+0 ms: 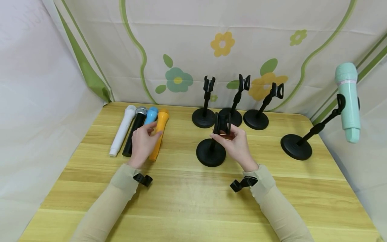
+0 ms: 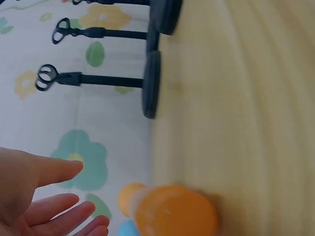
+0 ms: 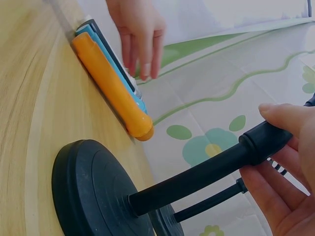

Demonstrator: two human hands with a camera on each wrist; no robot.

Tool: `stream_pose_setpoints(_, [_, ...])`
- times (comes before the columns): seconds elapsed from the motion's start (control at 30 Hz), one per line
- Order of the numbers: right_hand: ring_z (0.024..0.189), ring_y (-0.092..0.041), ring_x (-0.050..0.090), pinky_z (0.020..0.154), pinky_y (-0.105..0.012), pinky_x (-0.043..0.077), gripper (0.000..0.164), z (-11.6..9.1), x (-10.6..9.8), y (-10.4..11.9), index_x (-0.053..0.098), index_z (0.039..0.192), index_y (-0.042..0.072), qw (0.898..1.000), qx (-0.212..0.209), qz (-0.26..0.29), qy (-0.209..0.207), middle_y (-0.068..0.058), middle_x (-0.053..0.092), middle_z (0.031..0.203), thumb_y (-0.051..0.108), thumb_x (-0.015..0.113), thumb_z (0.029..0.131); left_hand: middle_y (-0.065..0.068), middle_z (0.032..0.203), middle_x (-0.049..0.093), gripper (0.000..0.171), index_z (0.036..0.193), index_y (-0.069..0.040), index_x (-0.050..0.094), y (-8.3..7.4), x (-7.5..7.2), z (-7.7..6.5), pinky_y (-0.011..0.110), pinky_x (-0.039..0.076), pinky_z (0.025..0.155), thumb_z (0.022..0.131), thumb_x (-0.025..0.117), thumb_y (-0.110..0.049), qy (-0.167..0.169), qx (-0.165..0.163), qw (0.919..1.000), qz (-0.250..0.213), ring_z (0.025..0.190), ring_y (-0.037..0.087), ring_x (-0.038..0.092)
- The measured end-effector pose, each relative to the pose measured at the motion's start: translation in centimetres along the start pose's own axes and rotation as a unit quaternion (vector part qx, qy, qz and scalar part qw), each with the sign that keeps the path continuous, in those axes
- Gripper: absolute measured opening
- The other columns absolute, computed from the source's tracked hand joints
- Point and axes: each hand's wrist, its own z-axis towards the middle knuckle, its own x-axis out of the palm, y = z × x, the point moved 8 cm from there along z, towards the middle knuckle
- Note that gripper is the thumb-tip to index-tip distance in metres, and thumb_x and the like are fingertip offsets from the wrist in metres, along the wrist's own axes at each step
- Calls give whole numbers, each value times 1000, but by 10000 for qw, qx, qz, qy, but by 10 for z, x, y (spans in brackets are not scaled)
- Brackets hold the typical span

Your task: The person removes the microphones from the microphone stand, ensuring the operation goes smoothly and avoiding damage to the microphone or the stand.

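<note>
Right of centre in the head view, the right hand (image 1: 238, 145) pinches the upper stem of a black desktop microphone stand (image 1: 211, 152) between thumb and fingers, just below its vacant clip; the round base sits on or just over the wooden table (image 1: 181, 205), which I cannot tell.

At left of centre, the left hand (image 1: 143, 144) is spread loosely and grasps nothing, its fingers hovering over the row of microphones. That row runs, left to right, a white microphone (image 1: 122, 131), a black microphone (image 1: 137, 131) with a silver mesh head, a blue microphone (image 1: 151, 115) and an orange microphone (image 1: 160, 127).

Three more black stands, a left one (image 1: 204, 116), a middle one (image 1: 234, 109) and a right one (image 1: 257, 117), stand upper right of centre, before a flowered cloth (image 1: 193, 37). At far right, a tilted stand (image 1: 297, 147) bears a mint-green microphone (image 1: 349, 104), head upward.
</note>
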Motion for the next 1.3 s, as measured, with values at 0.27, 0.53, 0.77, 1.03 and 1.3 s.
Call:
stream_pose_setpoints(0.27, [84, -12, 71, 79, -29, 60, 14, 0, 0, -2, 73, 97, -4, 9999, 29, 127, 35, -21, 73, 95, -6, 80, 85, 9, 125, 70, 41, 129, -5, 71, -39, -2, 5, 42, 54, 96, 93, 79, -23, -34, 394, 9957, -836, 113, 28, 67])
stream_pose_setpoints(0.53, [83, -23, 74, 77, -30, 60, 14, 1, -1, -5, 75, 97, -3, 9997, 170, 188, 45, -12, 75, 93, -3, 81, 85, 2, 129, 68, 43, 133, -12, 69, -74, 5, 5, 34, 51, 100, 95, 76, -31, 318, 569, 9812, -1816, 119, 21, 64])
stream_pose_setpoints(0.77, [82, -20, 74, 77, -30, 61, 15, 1, -1, -7, 75, 98, -3, 9992, 313, 237, 54, -13, 76, 94, -3, 82, 85, 4, 128, 69, 42, 131, -10, 69, -106, 9, 6, 33, 50, 101, 93, 78, -27, 536, 877, 9637, -2463, 118, 16, 64])
stream_pose_setpoints(1.03, [86, -34, 73, 78, -30, 60, 15, 2, -1, -9, 75, 98, -3, 9991, 370, 203, 74, -12, 75, 94, -1, 82, 85, 2, 130, 68, 53, 134, -13, 68, -133, 24, -2, 30, 50, 100, 85, 86, -24, 1079, 1022, 9499, -2749, 119, 14, 63])
stream_pose_setpoints(1.3, [87, -31, 73, 78, -29, 60, 17, 2, -2, -7, 74, 101, -6, 9992, 348, 136, 128, -17, 75, 97, -3, 80, 86, 1, 134, 65, 66, 141, -12, 62, -156, 41, -11, 27, 49, 101, 81, 89, -15, 1632, 1407, 9315, -2932, 121, 11, 61])
